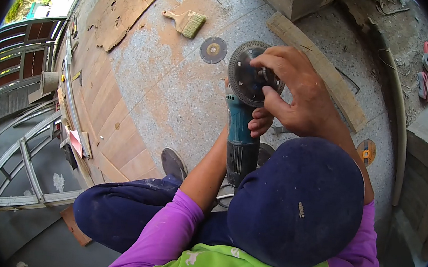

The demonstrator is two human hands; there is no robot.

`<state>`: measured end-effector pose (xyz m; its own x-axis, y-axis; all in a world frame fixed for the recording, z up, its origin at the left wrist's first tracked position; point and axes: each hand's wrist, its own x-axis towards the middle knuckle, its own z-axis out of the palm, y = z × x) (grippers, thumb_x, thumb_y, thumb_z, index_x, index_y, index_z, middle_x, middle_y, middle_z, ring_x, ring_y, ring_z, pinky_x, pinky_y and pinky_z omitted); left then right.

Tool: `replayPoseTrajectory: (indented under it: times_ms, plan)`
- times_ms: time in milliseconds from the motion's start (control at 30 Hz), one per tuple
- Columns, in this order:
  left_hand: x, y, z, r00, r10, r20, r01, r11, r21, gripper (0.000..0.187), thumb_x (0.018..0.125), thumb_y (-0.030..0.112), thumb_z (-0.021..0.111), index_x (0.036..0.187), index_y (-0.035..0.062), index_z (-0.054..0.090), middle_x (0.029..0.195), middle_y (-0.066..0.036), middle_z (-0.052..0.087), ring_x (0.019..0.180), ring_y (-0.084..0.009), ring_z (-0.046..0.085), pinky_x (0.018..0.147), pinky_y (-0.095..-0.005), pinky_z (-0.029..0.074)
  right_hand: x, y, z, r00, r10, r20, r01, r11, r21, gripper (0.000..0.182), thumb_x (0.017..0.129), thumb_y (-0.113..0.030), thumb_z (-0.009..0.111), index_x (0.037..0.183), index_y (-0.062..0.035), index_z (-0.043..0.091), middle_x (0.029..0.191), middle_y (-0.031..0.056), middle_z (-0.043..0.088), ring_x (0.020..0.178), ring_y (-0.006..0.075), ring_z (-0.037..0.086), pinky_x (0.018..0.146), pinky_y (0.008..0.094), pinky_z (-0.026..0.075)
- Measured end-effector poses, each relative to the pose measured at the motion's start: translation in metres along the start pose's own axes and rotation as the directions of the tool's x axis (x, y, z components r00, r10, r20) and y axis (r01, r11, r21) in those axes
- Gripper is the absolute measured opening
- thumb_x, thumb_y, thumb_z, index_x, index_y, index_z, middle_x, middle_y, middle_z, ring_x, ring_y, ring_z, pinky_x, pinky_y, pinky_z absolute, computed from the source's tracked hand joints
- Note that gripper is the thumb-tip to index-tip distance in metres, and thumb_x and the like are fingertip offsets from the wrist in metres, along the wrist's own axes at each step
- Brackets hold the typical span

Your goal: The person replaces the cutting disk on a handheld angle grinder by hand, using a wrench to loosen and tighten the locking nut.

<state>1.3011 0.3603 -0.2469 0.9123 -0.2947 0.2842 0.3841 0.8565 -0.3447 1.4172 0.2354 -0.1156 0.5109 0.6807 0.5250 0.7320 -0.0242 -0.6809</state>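
Head view, sole entry.

Item: angle grinder point(242, 126), teal and black, standing nearly vertical at the centre of the frame, its mounted disc point(241, 79) facing the camera at the upper end.

Item: left hand point(261, 123), wrapping the grinder's body from beneath, fingers curling around its right side; grip closing firmly on the casing. It is apparently steadying the tool so that the disc's hub is lying open to the other hand. The left forearm point(205, 164) is slanting up from the lower centre.

Item: right hand point(302, 85), coming in from the right of centre, back of the hand upward, wrist bending toward the disc. Thumb and forefinger are parting narrowly at the hub; whether they are clasping the fitting there, one cannot tell.

Item: loose grey disc point(213, 50), lying flat just left of the mounted one, seemingly within easy reach.

Item: paintbrush point(191, 25), lying at upper centre, bristles pointing right.

Item: wooden plank point(345, 103), running diagonally behind the right hand on the speckled floor point(154, 83).

Item: orange-centred disc point(366, 152), lying right of the dark cap point(295, 204).
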Motion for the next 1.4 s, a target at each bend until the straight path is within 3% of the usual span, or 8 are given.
replayPoseTrajectory:
  times_ms: [267,467,667,767,900,967,1167,1400]
  plan:
    - [0.004,-0.002,-0.001,0.999,0.0,0.039,0.0,1.0,-0.002,0.093,0.084,0.08,0.06,0.125,-0.0038,0.055,0.084,-0.016,0.059,0.064,-0.0303,0.068,0.051,-0.0426,0.06,-0.006,-0.004,0.0,0.953,0.294,0.08,-0.304,0.897,0.322,0.019,0.095,-0.009,0.071,0.11,-0.0001,0.07,0.102,0.0111,0.067,0.091,0.0248,0.069,0.082,0.035,0.057]
    - [0.003,-0.006,0.014,0.998,0.035,-0.051,-0.031,0.997,0.069,0.095,0.086,0.079,0.058,0.127,-0.0066,0.052,0.083,-0.016,0.057,0.063,-0.0291,0.066,0.051,-0.0413,0.06,-0.022,0.006,0.004,0.768,0.606,0.208,-0.57,0.497,0.655,0.018,0.097,-0.009,0.07,0.113,0.0,0.071,0.106,0.0063,0.068,0.092,0.0122,0.068,0.083,0.0268,0.055]
    - [0.0,-0.008,0.007,0.995,0.063,-0.077,-0.055,0.994,0.096,0.043,0.107,0.035,0.048,0.12,-0.0048,0.057,0.08,-0.014,0.062,0.061,-0.027,0.071,0.05,-0.0403,0.063,-0.013,0.002,0.001,0.891,0.446,-0.086,-0.423,0.883,0.203,0.031,0.098,-0.024,0.072,0.117,0.0002,0.071,0.099,0.0068,0.069,0.087,0.013,0.064,0.081,0.0292,0.053]
    - [-0.003,-0.006,0.005,0.997,0.063,-0.037,-0.06,0.994,0.093,0.043,0.106,0.035,0.05,0.119,-0.0053,0.058,0.081,-0.015,0.063,0.063,-0.0276,0.072,0.051,-0.0401,0.063,-0.023,0.036,0.016,0.736,0.676,-0.037,-0.626,0.7,0.344,0.032,0.097,-0.028,0.073,0.111,0.001,0.072,0.088,0.0045,0.067,0.08,0.0123,0.058,0.075,0.0289,0.049]
    - [-0.006,-0.001,-0.001,0.999,0.033,0.01,-0.034,0.996,0.084,0.045,0.106,0.036,0.052,0.121,-0.0066,0.058,0.085,-0.016,0.064,0.068,-0.0284,0.073,0.054,-0.04,0.064,-0.031,0.055,0.018,0.588,0.681,0.436,-0.654,0.083,0.752,0.022,0.098,-0.022,0.071,0.101,-0.0001,0.072,0.079,0.0014,0.064,0.073,0.0092,0.054,0.068,0.0257,0.044]
    - [-0.012,0.003,-0.002,0.998,0.058,0.002,-0.058,0.996,0.061,0.077,0.092,0.063,0.059,0.123,-0.0074,0.056,0.085,-0.016,0.062,0.068,-0.0288,0.071,0.057,-0.0421,0.063,-0.025,0.046,0.01,0.59,0.7,0.403,-0.56,-0.005,0.829,0.018,0.099,-0.018,0.069,0.096,-0.0012,0.072,0.077,0.0001,0.063,0.073,0.0078,0.054,0.067,0.0247,0.043]
    - [-0.026,0.017,-0.009,0.993,0.085,-0.085,-0.076,0.992,0.103,0.102,0.081,0.082,0.06,0.127,-0.0081,0.053,0.086,-0.015,0.057,0.066,-0.0278,0.065,0.055,-0.0424,0.058,-0.029,0.052,0.022,0.642,0.735,0.22,-0.651,0.37,0.663,0.019,0.103,-0.018,0.064,0.095,-0.0009,0.069,0.078,-0.0012,0.062,0.073,0.0069,0.053,0.068,0.0244,0.043]
    - [-0.039,0.025,-0.012,0.977,0.158,-0.141,-0.136,0.978,0.156,0.095,0.085,0.076,0.061,0.127,-0.0082,0.048,0.088,-0.017,0.058,0.069,-0.0303,0.067,0.058,-0.044,0.058,-0.014,0.048,0.027,0.729,0.652,0.209,-0.495,0.291,0.819,0.023,0.106,-0.02,0.06,0.098,0.0003,0.067,0.081,0.001,0.062,0.075,0.0089,0.055,0.07,0.0248,0.046]
